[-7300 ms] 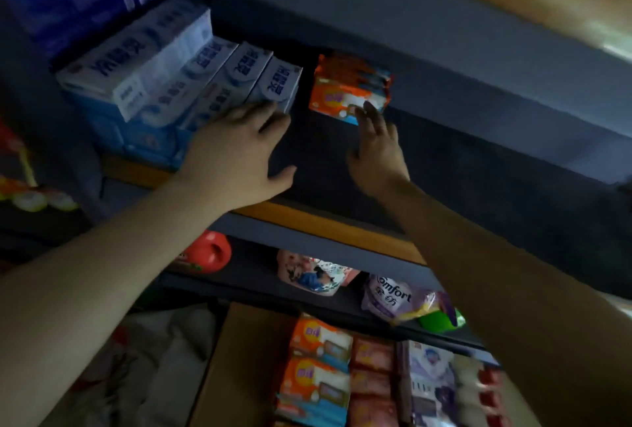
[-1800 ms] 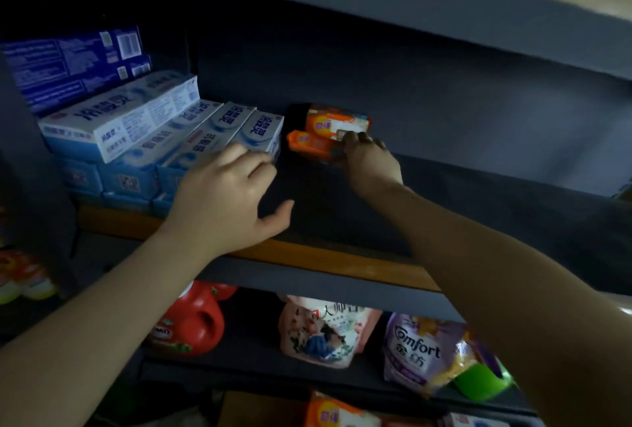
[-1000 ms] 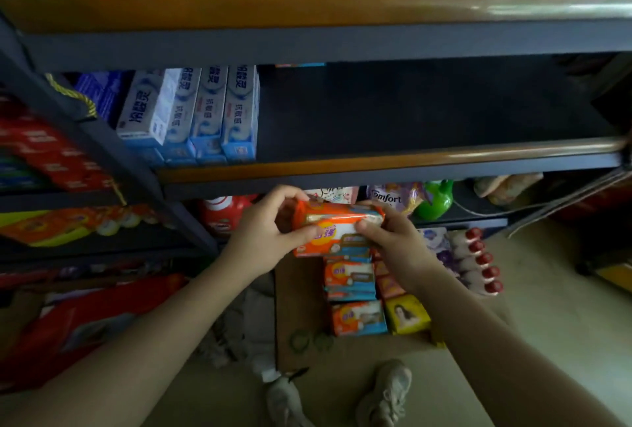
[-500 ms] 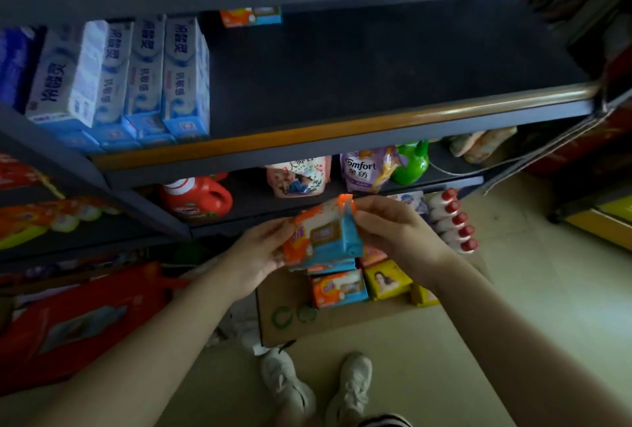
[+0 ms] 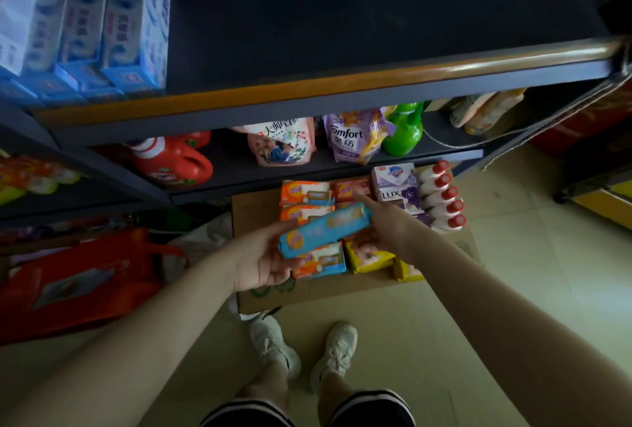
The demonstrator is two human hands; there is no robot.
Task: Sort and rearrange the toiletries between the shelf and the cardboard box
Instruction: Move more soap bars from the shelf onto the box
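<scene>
1. A blue soap pack (image 5: 325, 230) with an orange end is held above the cardboard box (image 5: 253, 218), tilted, its right end higher.
2. The left hand (image 5: 263, 262) cups the pack's lower left end, fingers curled beneath it.
3. The right hand (image 5: 386, 225) grips the pack's upper right end.
4. In the box lie orange soap packs (image 5: 304, 192), yellow packs (image 5: 367, 255), a LUX box (image 5: 398, 194) and red-capped white bottles (image 5: 443, 201).
5. The shelf (image 5: 342, 81) above carries blue-and-white toothpaste boxes (image 5: 102, 23) at its left; a lower level bears a red jug (image 5: 171, 161), a Comfort pouch (image 5: 352, 136) and a green bottle (image 5: 403, 132).
6. White shoes (image 5: 273, 344) stand on the floor.
</scene>
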